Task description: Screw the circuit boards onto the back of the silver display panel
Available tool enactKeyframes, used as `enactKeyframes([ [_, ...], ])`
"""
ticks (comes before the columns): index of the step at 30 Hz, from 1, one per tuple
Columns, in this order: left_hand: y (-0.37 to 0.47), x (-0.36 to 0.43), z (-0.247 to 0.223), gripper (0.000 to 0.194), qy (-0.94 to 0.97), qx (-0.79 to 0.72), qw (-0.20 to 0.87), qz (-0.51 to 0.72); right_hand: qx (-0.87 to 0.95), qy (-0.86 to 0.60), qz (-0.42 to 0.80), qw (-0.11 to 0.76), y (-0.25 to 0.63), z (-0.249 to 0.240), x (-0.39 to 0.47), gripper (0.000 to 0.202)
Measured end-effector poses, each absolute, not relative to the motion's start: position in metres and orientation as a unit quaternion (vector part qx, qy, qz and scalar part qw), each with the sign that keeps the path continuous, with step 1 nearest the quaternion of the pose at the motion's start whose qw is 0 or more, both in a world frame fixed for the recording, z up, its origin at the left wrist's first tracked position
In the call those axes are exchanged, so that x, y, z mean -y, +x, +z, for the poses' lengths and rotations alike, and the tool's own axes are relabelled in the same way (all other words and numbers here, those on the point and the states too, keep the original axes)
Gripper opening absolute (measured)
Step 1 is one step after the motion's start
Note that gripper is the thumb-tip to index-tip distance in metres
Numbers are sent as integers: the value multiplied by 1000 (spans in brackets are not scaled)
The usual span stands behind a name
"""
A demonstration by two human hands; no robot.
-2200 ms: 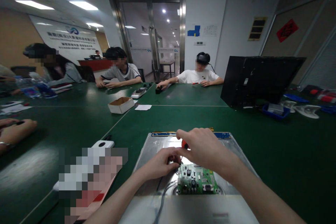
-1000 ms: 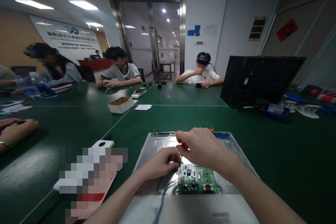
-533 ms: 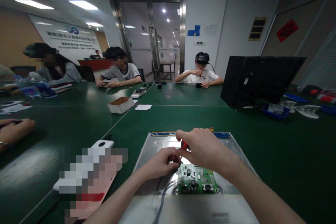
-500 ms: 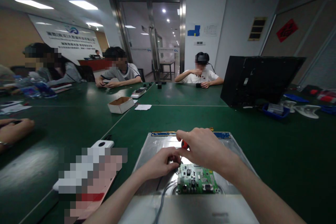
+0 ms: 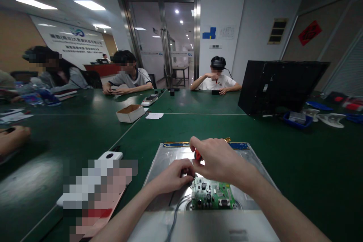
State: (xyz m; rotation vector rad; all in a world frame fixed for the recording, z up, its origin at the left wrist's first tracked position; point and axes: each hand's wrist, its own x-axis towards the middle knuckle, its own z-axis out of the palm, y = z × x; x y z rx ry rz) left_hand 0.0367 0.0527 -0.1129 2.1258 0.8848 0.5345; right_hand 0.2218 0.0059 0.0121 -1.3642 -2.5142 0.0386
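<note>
A green circuit board [image 5: 213,193] lies on the silvery metal back of a flat panel [image 5: 161,164] in front of me. My right hand [image 5: 217,159] is closed round the red and black handle of a screwdriver [image 5: 197,155], held upright above the board's far left corner. Its shaft is mostly hidden by my fingers. My left hand [image 5: 178,174] is pinched at that same corner, close to the screwdriver's lower end; what its fingertips hold is too small to make out. A grey cable [image 5: 175,215] runs from the board's left side towards me.
Left of the panel lie a white device [image 5: 110,155] and a pinkish flat object [image 5: 113,193], partly blurred. A small open box [image 5: 130,113] stands farther off. A black monitor [image 5: 283,87] and a blue tray [image 5: 297,119] are at right. Co-workers sit around the green table [image 5: 198,128].
My right hand has shifted very slightly left and turned a little with the screwdriver. My left hand stays in place. A co-worker's hand at far left has moved slightly left.
</note>
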Motion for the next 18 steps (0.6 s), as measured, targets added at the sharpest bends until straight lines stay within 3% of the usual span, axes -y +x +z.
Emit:
enactKeyframes([
  [5,38,-54,-111,3,836,-340,379,205,875,-462,2,144,223,14,-4,17],
  [12,38,-53,-111,13,823,-343,410,193,853,-507,-41,121,221,11,-9,30],
  [18,36,-54,-114,9,823,-341,404,206,858,-497,-27,126,221,10,-9,9],
])
